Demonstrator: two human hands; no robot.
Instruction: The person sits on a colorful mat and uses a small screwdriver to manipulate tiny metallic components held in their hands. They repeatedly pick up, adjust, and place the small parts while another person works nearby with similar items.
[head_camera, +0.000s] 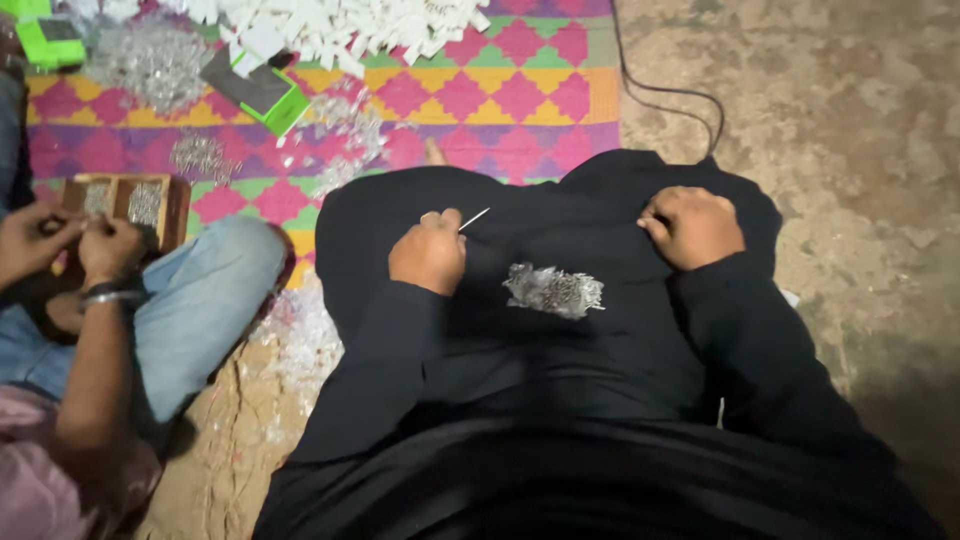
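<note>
My left hand (429, 252) rests on the black cloth (560, 350) over my lap, fingers pinched on a thin white pin (474, 218) that sticks out to the right. A small heap of silvery metal pins (554, 290) lies on the cloth between my hands, just right of the left hand. My right hand (693, 227) is curled into a loose fist pressing on the cloth at the far right; whether it holds anything is hidden.
Another person sits at left in blue jeans (200, 300), both hands (70, 240) over a small wooden box (130, 200). A patterned mat (500, 100) carries white plastic pieces (340, 25), pin heaps (150, 60) and green boxes (265, 92). A black cable (665, 90) crosses bare floor.
</note>
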